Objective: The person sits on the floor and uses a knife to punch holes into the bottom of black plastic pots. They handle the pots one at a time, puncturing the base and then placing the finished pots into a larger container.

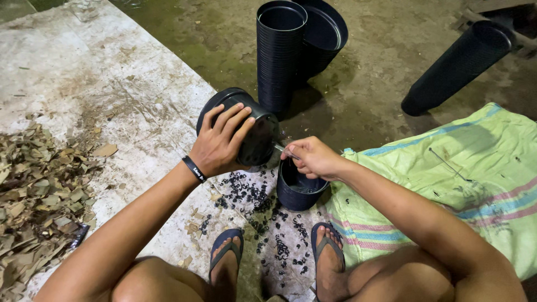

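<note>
Brown dry leaf scraps (39, 196) lie heaped at the far left on the pale concrete slab (100, 72). Next comes the left hand (219, 144), a black wristband (194, 169) on its wrist, fingers spread and curled over the side of a black plastic pot (254, 126) that it holds tipped on its side, above the ground. Below the pot, small black plastic bits (251, 196) are scattered on the ground between two feet in blue sandals (226, 246). Just right of the held pot, the right hand (313, 158) is closed around a thin metal tool (284, 150), thumb and fingers pinched tight, the tool's tip touching the pot's base. Under this hand a second black pot (299, 193) stands upright on the ground. Behind, a tall stack of black pots (279, 53) stands upright, with another stack (324, 36) leaning just beside it. Farther right a third stack (456, 67) lies tilted on the dirt. At the right, a light green woven sack (475, 168) with blue and pink stripes is spread flat, a thin metal rod (447, 164) lying on it; any print on the sack is too small to tell.
</note>
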